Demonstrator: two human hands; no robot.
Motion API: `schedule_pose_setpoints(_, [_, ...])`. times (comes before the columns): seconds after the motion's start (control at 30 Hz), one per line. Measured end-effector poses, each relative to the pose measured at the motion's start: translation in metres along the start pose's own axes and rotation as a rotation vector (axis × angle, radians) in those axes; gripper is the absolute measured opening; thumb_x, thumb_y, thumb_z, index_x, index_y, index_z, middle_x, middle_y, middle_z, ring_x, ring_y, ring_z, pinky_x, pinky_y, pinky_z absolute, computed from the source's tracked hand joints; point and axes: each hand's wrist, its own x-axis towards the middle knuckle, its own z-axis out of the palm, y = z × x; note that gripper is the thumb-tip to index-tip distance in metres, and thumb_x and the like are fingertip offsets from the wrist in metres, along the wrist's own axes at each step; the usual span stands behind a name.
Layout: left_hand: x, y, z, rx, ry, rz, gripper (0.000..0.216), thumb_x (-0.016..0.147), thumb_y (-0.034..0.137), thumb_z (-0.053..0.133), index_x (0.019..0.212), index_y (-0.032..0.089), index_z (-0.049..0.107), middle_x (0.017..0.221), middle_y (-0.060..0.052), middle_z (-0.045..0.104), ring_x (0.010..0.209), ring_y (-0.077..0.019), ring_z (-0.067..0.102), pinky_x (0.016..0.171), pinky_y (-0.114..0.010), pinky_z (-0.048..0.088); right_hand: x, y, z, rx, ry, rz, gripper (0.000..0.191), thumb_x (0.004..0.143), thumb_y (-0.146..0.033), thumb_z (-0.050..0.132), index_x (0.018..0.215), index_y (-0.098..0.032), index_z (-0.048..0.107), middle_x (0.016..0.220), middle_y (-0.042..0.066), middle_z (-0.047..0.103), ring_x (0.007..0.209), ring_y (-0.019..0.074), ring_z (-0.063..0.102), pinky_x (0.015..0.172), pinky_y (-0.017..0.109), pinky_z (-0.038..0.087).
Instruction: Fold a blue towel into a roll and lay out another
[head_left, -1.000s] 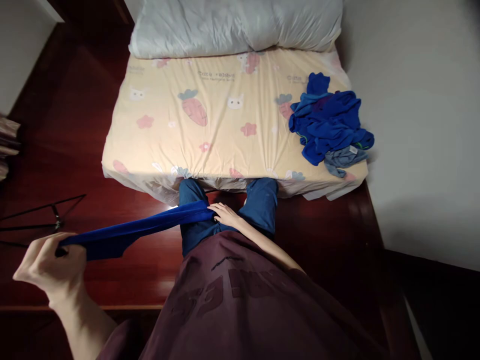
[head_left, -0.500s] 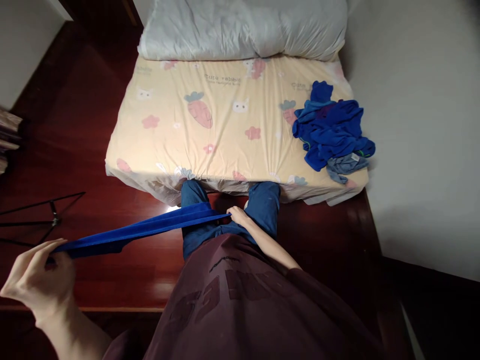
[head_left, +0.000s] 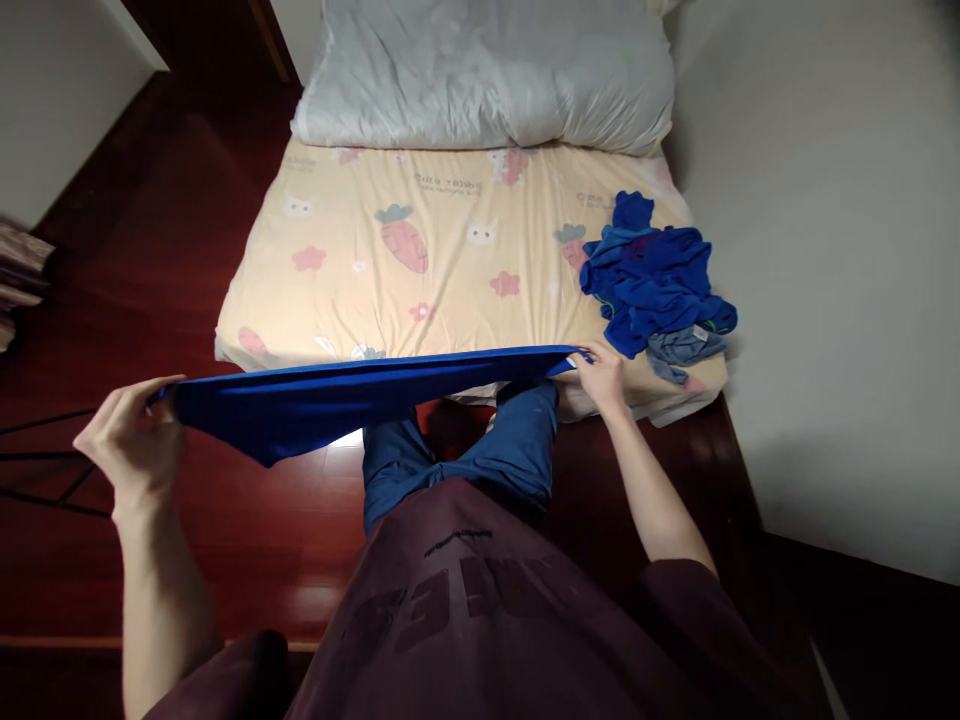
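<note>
The person stands at the foot of a bed and holds a blue cloth stretched out flat between both hands, just above the near edge of the mattress. The left hand has its grip clenched on the cloth's left end, out over the dark wooden floor. The right hand pinches the right end beside a heap of blue clothes lying on the bed's right corner. A grey pillow lies at the head.
</note>
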Motion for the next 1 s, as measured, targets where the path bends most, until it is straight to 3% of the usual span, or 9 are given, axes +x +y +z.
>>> schedule_pose_setpoints(0.1, [0.008,0.008,0.005,-0.049,0.009,0.016,0.029,0.097,0.030,0.059,0.104,0.014,0.082,0.086,-0.004,0.073,0.074,-0.0118,0.059,0.074,-0.023,0.048,0.000,-0.003,-0.043,-0.082,0.011,-0.061,0.016,0.083,-0.031,0.071,0.087,-0.018,0.079,0.086,0.008,0.079,0.080,0.0222,0.074,0.081,0.034,0.059])
schedule_pose_setpoints(0.23, [0.003,0.010,-0.004,-0.090,-0.003,-0.080,0.032,0.094,0.041,0.064,0.102,0.016,0.084,0.075,-0.001,0.067,0.064,-0.0093,0.050,0.062,-0.021,0.042,-0.019,-0.001,-0.092,-0.092,-0.185,-0.147,0.018,0.084,-0.039,0.071,0.087,-0.024,0.081,0.090,0.007,0.079,0.083,0.0247,0.074,0.080,0.039,0.061])
schedule_pose_setpoints(0.33, [-0.004,0.008,-0.022,-0.190,-0.100,-0.225,0.036,0.086,0.040,0.068,0.110,0.018,0.083,0.076,0.000,0.071,0.060,-0.0086,0.049,0.057,-0.019,0.041,-0.036,-0.001,-0.123,-0.065,-0.281,-0.188,0.022,0.091,-0.044,0.068,0.094,-0.030,0.084,0.094,0.007,0.078,0.084,0.0239,0.074,0.080,0.040,0.060])
schedule_pose_setpoints(0.43, [-0.001,0.007,-0.039,-0.306,-0.226,-0.357,0.045,0.079,0.041,0.071,0.114,0.016,0.082,0.074,0.000,0.072,0.058,-0.0104,0.052,0.053,-0.019,0.046,-0.043,-0.002,-0.148,-0.127,-0.232,-0.220,0.024,0.093,-0.050,0.069,0.094,-0.033,0.085,0.085,0.008,0.075,0.074,0.0207,0.070,0.077,0.039,0.057])
schedule_pose_setpoints(0.53, [0.016,0.012,-0.040,-0.373,-0.375,-0.404,0.053,0.078,0.047,0.075,0.118,0.013,0.080,0.074,-0.002,0.074,0.062,-0.0136,0.061,0.056,-0.022,0.054,-0.032,0.000,-0.162,-0.210,-0.142,-0.139,0.034,0.082,-0.062,0.080,0.085,-0.029,0.086,0.060,0.005,0.064,0.051,0.0149,0.056,0.062,0.038,0.051])
schedule_pose_setpoints(0.63, [0.043,0.021,-0.019,-0.422,-0.463,-0.402,0.052,0.077,0.044,0.077,0.115,0.009,0.079,0.080,-0.005,0.078,0.073,-0.0160,0.070,0.070,-0.027,0.062,-0.004,0.004,-0.161,-0.117,-0.232,0.093,0.048,0.067,-0.064,0.089,0.084,-0.019,0.086,0.044,0.005,0.057,0.037,0.0120,0.048,0.047,0.036,0.041])
schedule_pose_setpoints(0.73, [0.075,0.031,0.013,-0.487,-0.509,-0.364,0.052,0.080,0.043,0.077,0.113,0.003,0.077,0.086,-0.008,0.080,0.078,-0.0175,0.075,0.083,-0.036,0.064,0.036,0.001,-0.145,0.041,-0.338,0.211,0.048,0.067,-0.055,0.091,0.086,-0.011,0.085,0.054,0.016,0.068,0.041,0.0165,0.061,0.045,0.033,0.042])
schedule_pose_setpoints(0.87, [0.126,0.044,0.052,-0.559,-0.470,-0.259,0.068,0.087,0.049,0.072,0.117,-0.012,0.068,0.101,-0.012,0.079,0.093,-0.0229,0.077,0.093,-0.040,0.060,0.095,-0.015,-0.112,0.101,-0.151,0.191,0.038,0.083,-0.034,0.082,0.100,0.001,0.079,0.087,0.027,0.078,0.064,0.0160,0.076,0.059,0.029,0.055])
schedule_pose_setpoints(1.0, [0.180,0.050,0.083,-0.554,-0.340,-0.122,0.072,0.098,0.046,0.047,0.123,-0.020,0.058,0.115,-0.012,0.074,0.110,-0.0238,0.071,0.093,-0.035,0.055,0.149,-0.028,-0.084,-0.007,0.097,0.078,0.039,0.089,-0.019,0.075,0.116,0.010,0.073,0.105,0.033,0.076,0.082,0.0151,0.079,0.074,0.027,0.058])
